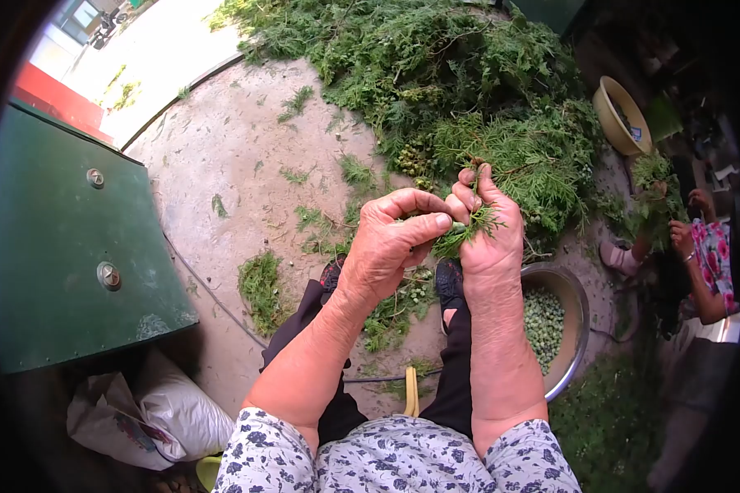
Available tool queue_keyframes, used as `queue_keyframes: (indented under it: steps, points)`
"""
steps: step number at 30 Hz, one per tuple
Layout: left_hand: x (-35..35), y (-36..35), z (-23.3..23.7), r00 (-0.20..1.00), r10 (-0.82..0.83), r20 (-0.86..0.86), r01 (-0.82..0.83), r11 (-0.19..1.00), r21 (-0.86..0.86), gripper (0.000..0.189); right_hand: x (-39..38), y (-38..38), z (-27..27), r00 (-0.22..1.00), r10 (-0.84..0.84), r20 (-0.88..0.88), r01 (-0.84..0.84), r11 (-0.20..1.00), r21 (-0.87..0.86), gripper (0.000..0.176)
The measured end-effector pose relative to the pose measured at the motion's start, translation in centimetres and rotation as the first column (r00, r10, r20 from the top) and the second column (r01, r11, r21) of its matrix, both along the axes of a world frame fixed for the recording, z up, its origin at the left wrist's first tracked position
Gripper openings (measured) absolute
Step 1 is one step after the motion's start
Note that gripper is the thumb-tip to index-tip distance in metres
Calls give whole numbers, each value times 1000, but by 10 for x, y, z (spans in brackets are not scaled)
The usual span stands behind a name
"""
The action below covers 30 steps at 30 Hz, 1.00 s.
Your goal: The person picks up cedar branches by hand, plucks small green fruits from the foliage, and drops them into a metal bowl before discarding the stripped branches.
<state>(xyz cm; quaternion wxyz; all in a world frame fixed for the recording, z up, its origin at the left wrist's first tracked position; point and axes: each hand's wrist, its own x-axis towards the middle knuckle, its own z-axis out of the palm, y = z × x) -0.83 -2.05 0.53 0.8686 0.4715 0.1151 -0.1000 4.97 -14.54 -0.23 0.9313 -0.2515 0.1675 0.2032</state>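
Basin [586, 329] holds small green cones [543, 322], seemingly; hands [386, 240] grip sprig [487, 220].

The right hand [495, 238] grips a green sprig [478, 223] above the floor [222, 156], and the left hand [390, 238] pinches at it with thumb and forefinger. A heap of cut branches [436, 74] covers the floor's far right part. Just beside the right forearm, a metal-rimmed basin [582, 316] holds small pale-green pieces [543, 324]. A green metal box [74, 246] stands at the floor's left edge, a white sack [181, 411] near its near left corner, and another person's hands [681, 237] hold foliage [654, 193] at the right
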Motion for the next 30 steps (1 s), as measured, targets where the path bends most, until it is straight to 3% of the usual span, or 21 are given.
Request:
queue_keyframes:
  steps: [3, 4, 5, 7, 11, 14, 15, 16, 17, 18, 19, 20, 21, 22, 29, 30]
  points:
    - [-3, -3, 2, 997, -27, 75, 16, 991, 134, 21, 0, 2, -3, 998, -67, 5, 68, 990, -121, 27]
    - [-3, -5, 7, 987, -38, 158, -9, 959, 285, 23, 1, 3, -6, 994, -106, 1, 104, 979, -173, 28]
    - [-2, -6, 4, 987, -38, 158, -9, 959, 284, 23, 1, 4, -7, 990, -144, -2, 140, 964, -225, 29]
    - [-1, -8, -5, 928, -76, 366, -121, 865, 486, 21, -1, 4, -3, 988, -153, 20, 152, 950, -274, 30]
    - [-3, -10, -3, 940, -131, 315, -90, 795, 599, 20, -5, 4, 4, 984, -153, 92, 176, 914, -365, 31]
    - [-4, -9, 0, 931, -151, 332, -95, 778, 621, 17, -6, 10, 13, 981, -192, 18, 183, 899, -398, 30]
    - [-6, -7, 7, 977, -117, 176, 22, 885, 465, 16, -6, 8, 11, 981, -193, 18, 184, 898, -399, 30]
    - [-6, -6, 11, 993, -114, 10, 107, 956, 273, 15, -5, 4, 7, 995, -102, 13, 103, 975, -199, 29]
    - [-6, -6, 9, 993, -115, 10, 108, 956, 273, 15, -4, 1, 3, 1000, -11, 28, 11, 1000, 9, 28]
    - [-5, -6, 5, 995, -97, -2, 97, 983, 158, 15, -2, -3, -2, 998, 53, 22, -56, 986, 155, 27]
    - [-5, -5, 2, 997, -81, -17, 82, 996, 41, 15, -2, -5, -6, 998, 54, 22, -56, 986, 155, 27]
    - [-4, -3, 0, 997, -81, -17, 82, 996, 41, 15, -1, -7, -8, 996, 87, 17, -88, 948, 306, 28]
    - [-3, -1, -1, 997, -56, -54, 51, 993, -103, 14, -2, -7, -9, 993, 120, 18, -115, 885, 451, 29]
    - [-2, 0, -1, 995, -38, -93, 14, 970, -244, 14, -2, -7, -9, 993, 119, 19, -115, 885, 451, 29]
    - [3, 2, -6, 980, 141, -141, -185, 907, -379, 15, 2, -1, -5, 992, 106, 70, -117, 978, 174, 37]
    - [3, 5, -9, 981, 151, -118, -188, 880, -437, 15, -1, 4, 6, 995, 45, 87, -49, 998, 35, 39]
